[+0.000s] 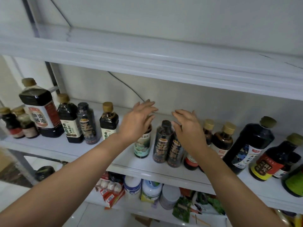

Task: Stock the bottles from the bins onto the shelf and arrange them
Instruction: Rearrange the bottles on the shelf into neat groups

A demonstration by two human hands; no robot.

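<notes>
Our left hand (137,122), fingers spread, hides the cap of the green-label bottle (142,147); right hand (188,128) spread too. Big bottle (41,112) reads 酿造酱油.

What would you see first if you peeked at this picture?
Two bare arms reach in from below, with the left hand and right hand spread open over the twin dark bottles in the middle of the white shelf. Next comes the long row of sauce bottles along that shelf, with a big square-shouldered bottle near its left end.
</notes>
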